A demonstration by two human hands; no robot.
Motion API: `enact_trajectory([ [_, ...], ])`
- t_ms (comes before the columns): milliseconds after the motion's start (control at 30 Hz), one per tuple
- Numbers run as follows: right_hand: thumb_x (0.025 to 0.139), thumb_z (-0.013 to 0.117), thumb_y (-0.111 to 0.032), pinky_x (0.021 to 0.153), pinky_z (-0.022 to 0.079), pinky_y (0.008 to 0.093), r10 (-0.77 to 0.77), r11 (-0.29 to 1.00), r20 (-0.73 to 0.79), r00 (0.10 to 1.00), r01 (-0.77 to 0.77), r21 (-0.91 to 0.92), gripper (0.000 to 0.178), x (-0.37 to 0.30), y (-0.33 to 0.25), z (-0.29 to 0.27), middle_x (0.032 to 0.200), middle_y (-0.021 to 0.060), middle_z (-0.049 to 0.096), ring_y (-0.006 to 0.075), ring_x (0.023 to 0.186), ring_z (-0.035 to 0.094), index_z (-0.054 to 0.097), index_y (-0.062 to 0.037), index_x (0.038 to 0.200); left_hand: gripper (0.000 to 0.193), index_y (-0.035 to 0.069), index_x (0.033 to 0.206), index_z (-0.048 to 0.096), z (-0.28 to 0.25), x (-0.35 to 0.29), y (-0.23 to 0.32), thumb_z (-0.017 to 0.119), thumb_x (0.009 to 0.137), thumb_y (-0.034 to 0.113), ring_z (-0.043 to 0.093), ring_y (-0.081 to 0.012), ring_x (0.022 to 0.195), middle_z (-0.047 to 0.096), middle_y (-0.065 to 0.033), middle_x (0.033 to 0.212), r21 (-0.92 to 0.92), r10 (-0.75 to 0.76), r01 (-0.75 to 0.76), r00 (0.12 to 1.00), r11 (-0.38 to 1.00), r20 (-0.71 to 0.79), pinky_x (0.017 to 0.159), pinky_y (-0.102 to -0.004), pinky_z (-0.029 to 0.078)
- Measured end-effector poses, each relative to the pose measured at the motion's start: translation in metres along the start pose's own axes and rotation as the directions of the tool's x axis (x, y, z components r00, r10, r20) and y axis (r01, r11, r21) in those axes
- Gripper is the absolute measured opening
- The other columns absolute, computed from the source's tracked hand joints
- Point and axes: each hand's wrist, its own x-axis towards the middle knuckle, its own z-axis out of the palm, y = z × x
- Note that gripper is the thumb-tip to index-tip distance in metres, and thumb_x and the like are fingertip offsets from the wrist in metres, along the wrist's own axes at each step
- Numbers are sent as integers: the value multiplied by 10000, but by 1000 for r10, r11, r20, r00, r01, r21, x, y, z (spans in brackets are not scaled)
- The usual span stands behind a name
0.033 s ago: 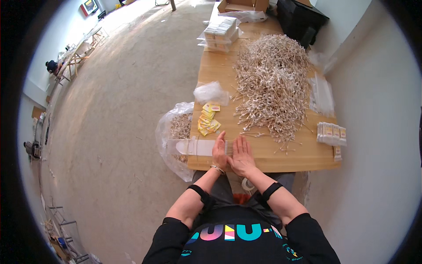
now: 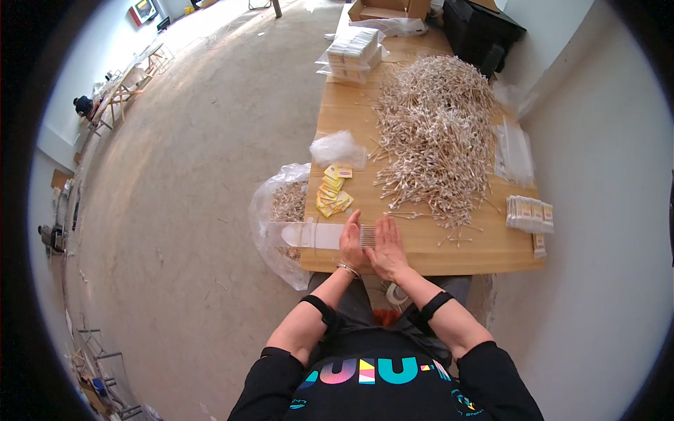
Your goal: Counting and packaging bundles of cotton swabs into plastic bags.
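Observation:
A small row of cotton swabs [image 2: 368,236] lies on the table at its near edge, between my two hands. My left hand [image 2: 350,242] stands on its edge at the row's left side, fingers stretched out. My right hand [image 2: 387,245] leans flat along the right side, its fingers straight and together. Neither hand is wrapped round anything. A pale flat strip [image 2: 319,236] reaches from my left hand leftward past the table edge. Beyond my hands rises a large heap of loose cotton swabs [image 2: 439,133]. Small yellow cards [image 2: 333,193] are fanned out just past my left hand.
Clear plastic bags [image 2: 338,149] lie beyond the cards. Packed bundles [image 2: 352,49] are stacked at the far left; filled packets [image 2: 529,212] sit at the right edge. A plastic sack of swabs [image 2: 263,203] stands left of the table. A black bin [image 2: 477,31] is at the back.
My right hand has shifted very slightly to the right, so a little more of the swab row shows between my hands. Otherwise the scene looks the same.

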Motion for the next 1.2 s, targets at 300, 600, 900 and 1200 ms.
enact_trajectory([
  [300,853,399,-140,1096,163,349,201,694,-293,935,75,716,547,12,10,-3,1435,204,242,304,1340,224,276,59,1347,529,-48,1285,409,1,0,-1,342,973,374,418,-210,1190,462,-144,1279,43,43,-41,999,998,-27,1015,-305,294],
  [600,863,445,-194,1099,148,399,47,838,-261,964,105,536,576,9,10,3,1432,221,223,356,1347,175,262,62,1345,509,-44,1281,415,1,-1,-1,338,976,356,418,-224,1203,469,-158,1274,90,39,-39,999,995,-9,1017,-313,301],
  [900,822,519,-447,1107,78,465,-89,982,43,995,95,-164,863,-11,5,-2,1441,268,113,378,1365,69,128,97,1366,519,-50,1260,430,-2,1,-8,347,970,373,425,-239,1200,472,-170,1269,188,38,-40,999,981,15,1027,-324,296],
  [1200,825,477,-501,1110,49,447,-41,983,63,997,51,-175,871,-11,1,-6,1458,246,76,355,1373,25,135,84,1374,495,-45,1245,445,-1,0,-7,360,970,357,413,-233,1207,482,-149,1257,65,-28,27,999,998,16,1037,-328,283],
])
